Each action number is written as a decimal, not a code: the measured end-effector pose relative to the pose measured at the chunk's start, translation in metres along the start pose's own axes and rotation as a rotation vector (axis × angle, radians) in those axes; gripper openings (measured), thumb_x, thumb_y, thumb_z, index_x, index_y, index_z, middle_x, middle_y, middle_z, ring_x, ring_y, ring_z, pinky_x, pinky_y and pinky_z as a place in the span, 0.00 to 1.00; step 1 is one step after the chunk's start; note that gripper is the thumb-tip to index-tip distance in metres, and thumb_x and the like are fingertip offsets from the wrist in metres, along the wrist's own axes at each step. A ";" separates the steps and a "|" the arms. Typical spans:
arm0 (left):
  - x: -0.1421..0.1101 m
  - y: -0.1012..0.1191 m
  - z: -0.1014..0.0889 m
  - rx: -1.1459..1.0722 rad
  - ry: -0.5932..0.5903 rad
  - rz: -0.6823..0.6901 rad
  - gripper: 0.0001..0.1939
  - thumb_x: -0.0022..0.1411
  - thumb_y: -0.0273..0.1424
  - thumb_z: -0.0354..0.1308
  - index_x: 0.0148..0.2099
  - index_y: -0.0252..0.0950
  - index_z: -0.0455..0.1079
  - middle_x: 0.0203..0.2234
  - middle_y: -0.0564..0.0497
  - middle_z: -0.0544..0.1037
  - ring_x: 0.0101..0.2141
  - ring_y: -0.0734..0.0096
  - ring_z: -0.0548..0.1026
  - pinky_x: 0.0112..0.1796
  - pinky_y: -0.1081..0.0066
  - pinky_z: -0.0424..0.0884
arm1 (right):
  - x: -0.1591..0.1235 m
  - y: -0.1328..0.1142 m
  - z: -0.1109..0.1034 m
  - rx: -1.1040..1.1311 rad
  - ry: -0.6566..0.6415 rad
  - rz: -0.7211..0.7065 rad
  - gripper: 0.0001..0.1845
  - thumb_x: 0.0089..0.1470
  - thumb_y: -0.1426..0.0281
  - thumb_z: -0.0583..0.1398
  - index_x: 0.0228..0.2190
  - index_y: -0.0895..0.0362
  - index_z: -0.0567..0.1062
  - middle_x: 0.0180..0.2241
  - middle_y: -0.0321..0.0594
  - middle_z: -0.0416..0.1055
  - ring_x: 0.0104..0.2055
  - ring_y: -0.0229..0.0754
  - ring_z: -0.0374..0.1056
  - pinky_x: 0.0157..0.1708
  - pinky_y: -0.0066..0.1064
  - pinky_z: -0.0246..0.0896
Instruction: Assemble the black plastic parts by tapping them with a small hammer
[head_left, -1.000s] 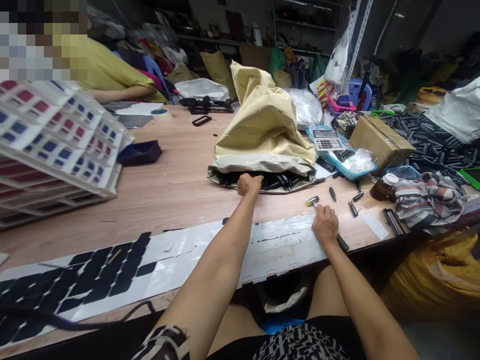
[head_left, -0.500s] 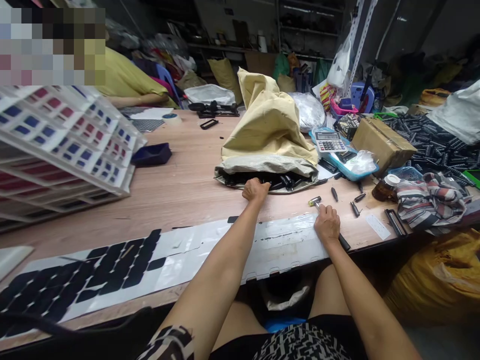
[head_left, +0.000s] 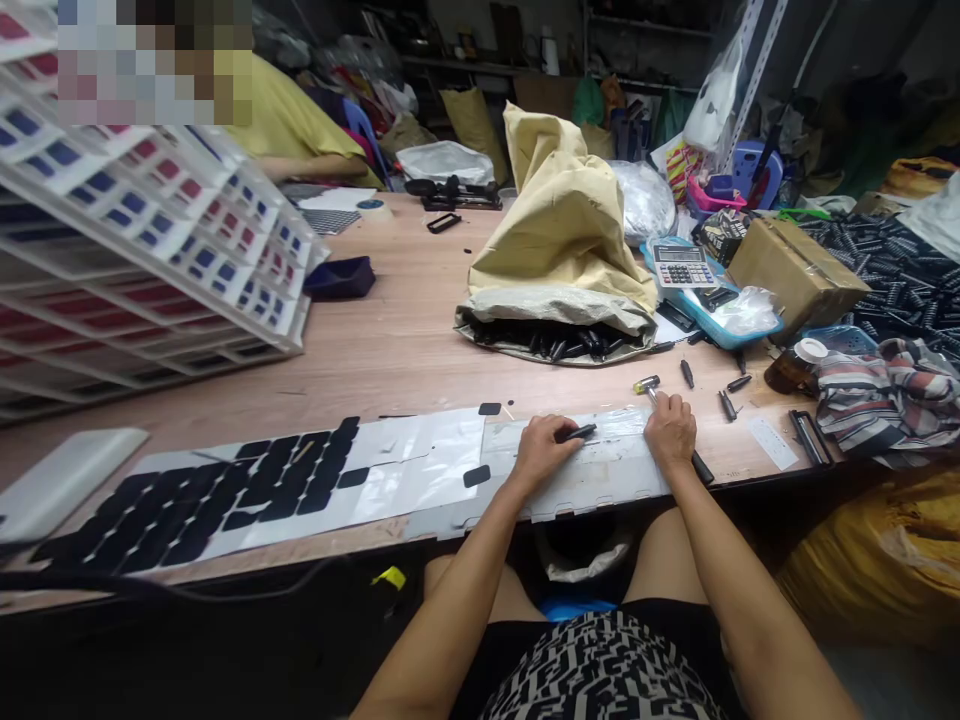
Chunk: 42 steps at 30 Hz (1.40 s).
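My left hand (head_left: 541, 450) is closed around a small black tapered part (head_left: 581, 432), whose tip sticks out to the right above the pale taped board (head_left: 600, 475). At the board's right end my right hand (head_left: 671, 430) grips a small hammer (head_left: 646, 384); its yellow-and-metal head points away from me and its dark handle comes out below the fist. Beyond my left hand lies a cream cloth sack (head_left: 570, 240), its mouth open towards me with many black parts (head_left: 577, 343) inside. Loose black parts (head_left: 687, 374) lie just right of the hammer head.
White plastic baskets (head_left: 172, 220) stand at left near a dark blue tray (head_left: 341, 278). A sheet with black stickers (head_left: 247, 490) covers the front left. At right are a calculator (head_left: 682, 265), a cardboard box (head_left: 799, 270) and a brown jar (head_left: 791, 368). A person in yellow (head_left: 292, 120) sits opposite.
My left hand has come out of the sack's mouth and back over the board, now with a black part in it. My right hand keeps its hold on the hammer. The view has shifted.
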<state>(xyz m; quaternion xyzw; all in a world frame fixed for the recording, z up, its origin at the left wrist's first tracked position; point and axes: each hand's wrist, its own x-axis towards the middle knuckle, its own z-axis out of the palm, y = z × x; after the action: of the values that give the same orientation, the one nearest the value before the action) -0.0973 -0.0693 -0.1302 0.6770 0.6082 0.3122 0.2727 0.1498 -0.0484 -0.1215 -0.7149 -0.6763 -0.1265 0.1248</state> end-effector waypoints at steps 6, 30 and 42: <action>-0.004 -0.003 0.006 0.044 -0.021 0.035 0.10 0.57 0.36 0.67 0.42 0.43 0.79 0.38 0.51 0.80 0.45 0.59 0.72 0.50 0.60 0.64 | 0.003 0.004 -0.008 0.184 -0.024 0.039 0.20 0.64 0.75 0.50 0.51 0.59 0.76 0.41 0.50 0.72 0.42 0.49 0.64 0.40 0.36 0.56; -0.001 0.003 0.007 0.003 0.017 -0.030 0.08 0.54 0.34 0.69 0.39 0.43 0.79 0.38 0.53 0.80 0.46 0.59 0.72 0.50 0.60 0.64 | -0.057 -0.048 -0.054 0.778 -0.182 -0.131 0.17 0.59 0.72 0.55 0.46 0.57 0.79 0.40 0.45 0.77 0.41 0.44 0.72 0.46 0.34 0.66; -0.003 -0.011 0.011 0.115 -0.041 0.011 0.10 0.58 0.39 0.64 0.41 0.44 0.78 0.40 0.51 0.81 0.45 0.55 0.72 0.47 0.59 0.64 | -0.010 -0.008 -0.023 0.287 -0.153 0.062 0.20 0.63 0.76 0.53 0.52 0.56 0.77 0.44 0.45 0.75 0.46 0.44 0.68 0.46 0.30 0.62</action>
<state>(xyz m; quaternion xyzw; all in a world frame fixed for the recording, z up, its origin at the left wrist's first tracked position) -0.0969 -0.0709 -0.1460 0.7012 0.6157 0.2643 0.2437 0.1414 -0.0651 -0.1029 -0.7179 -0.6724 0.0301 0.1779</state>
